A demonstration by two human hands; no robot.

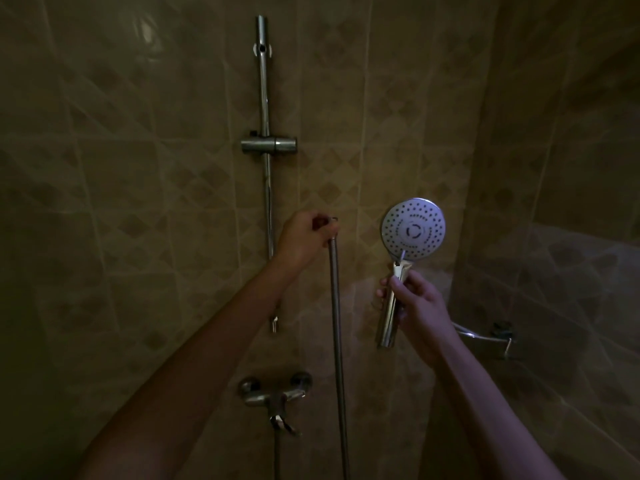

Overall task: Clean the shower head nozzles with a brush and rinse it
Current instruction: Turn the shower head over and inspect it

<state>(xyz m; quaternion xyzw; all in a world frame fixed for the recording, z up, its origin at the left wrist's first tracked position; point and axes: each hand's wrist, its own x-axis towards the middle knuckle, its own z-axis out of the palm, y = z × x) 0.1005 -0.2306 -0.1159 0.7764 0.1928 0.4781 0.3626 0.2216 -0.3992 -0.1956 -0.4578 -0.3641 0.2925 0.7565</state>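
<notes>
A chrome hand shower head (413, 229) with a round face full of nozzles points toward me, right of centre. My right hand (417, 308) grips its handle, and the handle's lower end is free of the hose. My left hand (304, 237) grips the top end of the metal shower hose (337, 334), which hangs straight down past the tap. No brush is in view.
A chrome slide rail (265, 133) with an empty holder bracket (269, 145) runs up the tiled wall. A mixer tap (275, 398) is mounted low at the centre. A metal shelf bracket (491, 341) sits on the right wall. The room is dim.
</notes>
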